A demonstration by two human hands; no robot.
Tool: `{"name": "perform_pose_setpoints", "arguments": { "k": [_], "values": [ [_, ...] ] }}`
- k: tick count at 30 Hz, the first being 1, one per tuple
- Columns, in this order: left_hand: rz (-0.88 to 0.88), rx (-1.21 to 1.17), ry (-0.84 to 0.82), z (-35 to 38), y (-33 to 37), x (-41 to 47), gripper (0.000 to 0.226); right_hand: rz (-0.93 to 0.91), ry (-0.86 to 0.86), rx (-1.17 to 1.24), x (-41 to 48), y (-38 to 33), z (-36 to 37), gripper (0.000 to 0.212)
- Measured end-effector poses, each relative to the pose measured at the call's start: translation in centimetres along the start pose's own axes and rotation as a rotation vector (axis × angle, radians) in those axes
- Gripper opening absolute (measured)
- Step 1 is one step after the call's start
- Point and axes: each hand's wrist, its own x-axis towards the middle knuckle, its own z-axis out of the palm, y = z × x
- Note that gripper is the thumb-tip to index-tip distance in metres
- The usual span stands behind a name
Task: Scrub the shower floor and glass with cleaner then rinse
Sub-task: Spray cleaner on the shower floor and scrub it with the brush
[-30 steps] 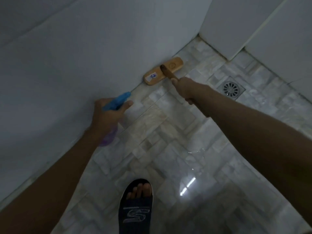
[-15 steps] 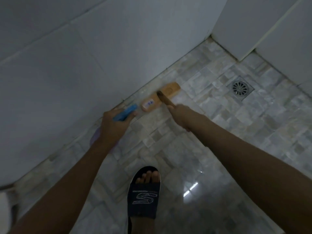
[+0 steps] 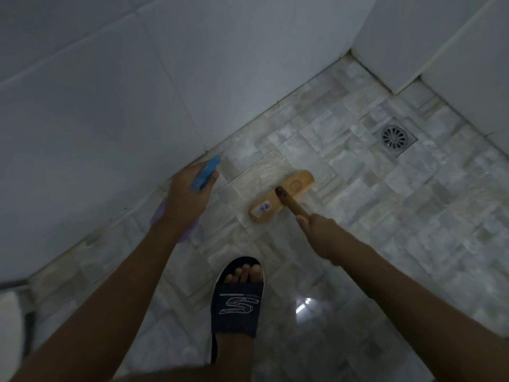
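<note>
A wooden scrub brush (image 3: 283,194) with a long handle lies flat on the grey tiled shower floor (image 3: 385,216), a short way out from the wall. My right hand (image 3: 321,230) grips the handle just behind the brush head. My left hand (image 3: 187,197) holds a spray bottle (image 3: 207,172) with a blue trigger head and a purple body, mostly hidden under the hand, close to the base of the wall. No glass panel is in view.
White wall tiles (image 3: 137,92) rise on the left, and more white wall stands at the top right. A round metal drain (image 3: 395,137) sits in the floor near that corner. My foot in a dark slide sandal (image 3: 237,296) stands on wet tiles.
The brush has been pulled back from the base of the wall toward my foot. My view has swung along with it, and the left hand still holds the spray bottle.
</note>
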Motion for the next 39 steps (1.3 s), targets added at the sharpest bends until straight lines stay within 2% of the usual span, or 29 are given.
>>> {"name": "perform_pose_setpoints", "arguments": {
  "k": [5, 8, 10, 13, 16, 18, 20, 23, 26, 29, 32, 36, 39],
  "values": [
    [0.043, 0.080, 0.060, 0.3, -0.7, -0.1, 0.025, -0.160, 0.007, 0.023, 5.2, -10.2, -2.9, 0.052],
    [0.057, 0.092, 0.050, 0.2, -0.6, 0.2, 0.032, -0.134, 0.021, 0.091, 7.2, -12.1, -2.6, 0.056],
    [0.023, 0.084, 0.065, 0.2, -0.7, 0.2, 0.027, -0.138, 0.024, 0.121, 6.4, -9.8, -1.6, 0.056],
    [-0.009, 0.036, 0.081, -0.1, -1.0, 0.0, 0.024, -0.141, 0.056, 0.096, 2.9, -2.6, 1.7, 0.054],
    [-0.037, -0.058, 0.058, -0.6, -1.0, -0.5, 0.014, -0.030, 0.080, 0.042, -1.6, 3.2, 4.2, 0.047],
    [-0.060, -0.110, 0.062, -1.0, -1.1, -0.7, 0.009, 0.023, 0.049, 0.038, -2.6, 3.9, 4.3, 0.044],
    [-0.043, -0.115, 0.091, -1.3, -1.2, -1.0, 0.015, -0.025, 0.045, 0.039, -1.4, 1.8, 3.2, 0.048],
    [-0.041, -0.121, 0.126, -1.8, -1.1, -1.0, 0.005, -0.155, 0.038, 0.055, 3.3, -4.6, 1.2, 0.052],
    [-0.034, -0.081, 0.128, -1.7, -1.6, -0.7, 0.018, -0.193, 0.072, 0.074, 7.8, -10.8, -0.8, 0.059],
    [0.016, -0.026, 0.074, -1.4, -1.3, -0.4, 0.030, -0.173, 0.054, -0.001, 9.1, -13.6, -2.6, 0.056],
    [0.040, -0.025, 0.033, -1.4, -0.9, -0.5, 0.028, -0.134, 0.054, 0.059, 7.2, -11.7, -2.6, 0.057],
    [0.024, -0.030, -0.039, -0.9, -1.1, -0.5, 0.013, -0.064, 0.056, 0.215, 2.0, -3.2, 2.1, 0.058],
    [0.079, 0.063, -0.110, 0.5, -0.6, -0.1, 0.024, 0.051, 0.077, 0.304, -3.7, 3.4, 5.2, 0.052]
  ]
}}
